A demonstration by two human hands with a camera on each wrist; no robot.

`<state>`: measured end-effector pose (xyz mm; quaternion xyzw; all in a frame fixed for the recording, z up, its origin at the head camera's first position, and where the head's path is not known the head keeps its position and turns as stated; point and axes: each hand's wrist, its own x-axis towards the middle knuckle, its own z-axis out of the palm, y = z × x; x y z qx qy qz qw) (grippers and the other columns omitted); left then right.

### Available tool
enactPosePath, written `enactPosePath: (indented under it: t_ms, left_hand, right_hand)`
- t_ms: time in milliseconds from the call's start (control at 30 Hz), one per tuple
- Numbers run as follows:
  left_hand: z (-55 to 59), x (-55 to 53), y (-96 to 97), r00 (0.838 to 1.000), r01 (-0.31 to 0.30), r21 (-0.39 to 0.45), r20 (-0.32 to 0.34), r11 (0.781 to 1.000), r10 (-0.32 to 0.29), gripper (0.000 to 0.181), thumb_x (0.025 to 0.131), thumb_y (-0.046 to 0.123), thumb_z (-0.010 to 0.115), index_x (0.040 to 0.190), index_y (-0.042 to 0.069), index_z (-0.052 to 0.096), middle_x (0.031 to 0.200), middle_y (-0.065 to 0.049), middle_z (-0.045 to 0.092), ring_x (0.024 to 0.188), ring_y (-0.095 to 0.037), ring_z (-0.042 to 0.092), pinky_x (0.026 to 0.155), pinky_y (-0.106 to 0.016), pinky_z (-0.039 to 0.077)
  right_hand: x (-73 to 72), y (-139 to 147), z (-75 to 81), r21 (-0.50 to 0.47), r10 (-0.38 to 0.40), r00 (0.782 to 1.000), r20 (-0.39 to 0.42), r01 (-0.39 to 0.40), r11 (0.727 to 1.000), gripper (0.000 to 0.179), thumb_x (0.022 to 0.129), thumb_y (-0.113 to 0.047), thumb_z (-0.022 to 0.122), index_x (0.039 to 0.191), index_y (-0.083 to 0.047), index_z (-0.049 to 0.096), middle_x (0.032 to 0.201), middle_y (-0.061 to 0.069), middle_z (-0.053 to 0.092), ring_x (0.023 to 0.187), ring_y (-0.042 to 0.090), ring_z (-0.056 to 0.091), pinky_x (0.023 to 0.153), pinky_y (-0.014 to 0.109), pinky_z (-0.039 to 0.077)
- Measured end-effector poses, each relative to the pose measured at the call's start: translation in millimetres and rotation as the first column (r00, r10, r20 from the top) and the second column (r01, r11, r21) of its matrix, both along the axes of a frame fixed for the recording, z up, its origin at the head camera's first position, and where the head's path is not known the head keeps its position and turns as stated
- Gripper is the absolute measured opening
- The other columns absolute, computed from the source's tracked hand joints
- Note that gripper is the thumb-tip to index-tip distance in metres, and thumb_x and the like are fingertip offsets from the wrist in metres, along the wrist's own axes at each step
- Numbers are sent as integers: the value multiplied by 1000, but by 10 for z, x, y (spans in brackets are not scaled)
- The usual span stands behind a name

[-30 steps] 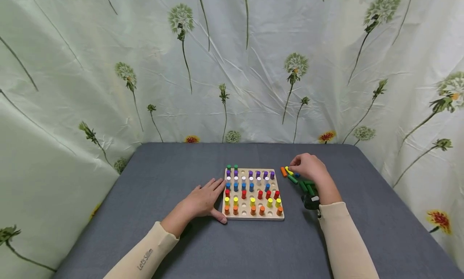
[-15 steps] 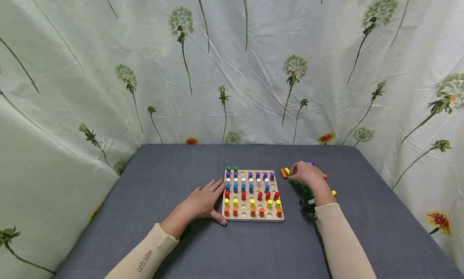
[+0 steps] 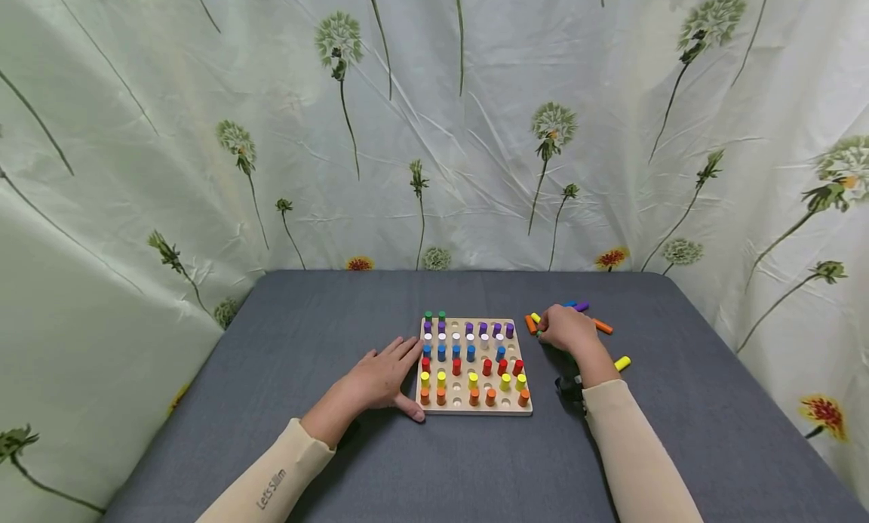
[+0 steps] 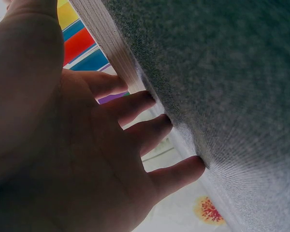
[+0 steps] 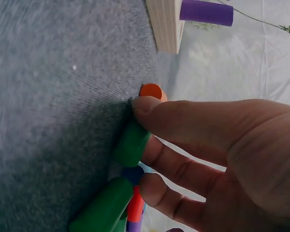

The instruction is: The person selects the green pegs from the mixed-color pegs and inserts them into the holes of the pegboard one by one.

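1. The right hand [image 3: 569, 330] sits a little further left and nearer the person than a second ago, when its fingertips were close to the yellow peg [image 3: 535, 317]; now they are down just beside that peg, at the bench [image 3: 326, 312].
2. Its grip is nearly closed: in the right wrist view, thumb and fingers pinch a green peg [image 5: 130, 145], with the thumb at the upper end and a finger along the side.
3. That green peg is low over the bench, right of the pegboard [image 3: 475, 412]; whether it has left the cloth, I cannot tell. Another green peg [image 5: 104, 205] lies near it.
4. The hand and wrist now hide nearly all the green pegs that showed in the head view a second ago.
5. Beyond and right of the hand, a blue peg [image 3: 570, 304], a purple peg [image 3: 581, 306], an orange peg [image 3: 603, 326] and a bright yellow peg [image 3: 622, 363] now show; the hand and arm covered most of these before.
6. The left hand [image 3: 383, 373] keeps its place, with spread fingers and a loose, wide grip that holds nothing, fingertips and thumb at the board's left edge.
7. The board's coloured rows match the earlier frames.
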<state>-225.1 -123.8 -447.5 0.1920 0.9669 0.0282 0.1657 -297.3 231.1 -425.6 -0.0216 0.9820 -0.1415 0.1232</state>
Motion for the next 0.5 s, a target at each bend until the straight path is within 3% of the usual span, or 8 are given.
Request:
enactPosePath:
  t_ms: [167,300,500]
  left_hand:
    - [5,1,6,1000,3,1,-2,1000,-3,132,72,79,81,171,16,21,178,-8,26,166,-32,23,125,-67,32]
    - [17,7,7,1000,4,6,-7,1000,-4,132,72,78,81,171,16,21,178,-8,26,166,-32,23,125,-67,32]
    - [22,20,6,1000,3,10,-8,1000,-3,131,72,78,82,171,15,22,177,-9,27,165,-33,24,124,-68,32]
  right_hand:
    - [6,18,44,-22,6,1000,-3,-6,1000,18,97,-16,75,111,-5,78,112,14,76,88,25,64,89,53,53]
    - [18,33,97,-47,-5,1000,-19,4,999,20,96,-17,75,113,-7,77,113,13,76,90,25,66,89,51,54]
    - [43,36,160,-201,3,997,-73,-18,980,22,96,-14,70,116,-5,74,112,15,73,92,27,64,84,45,51]
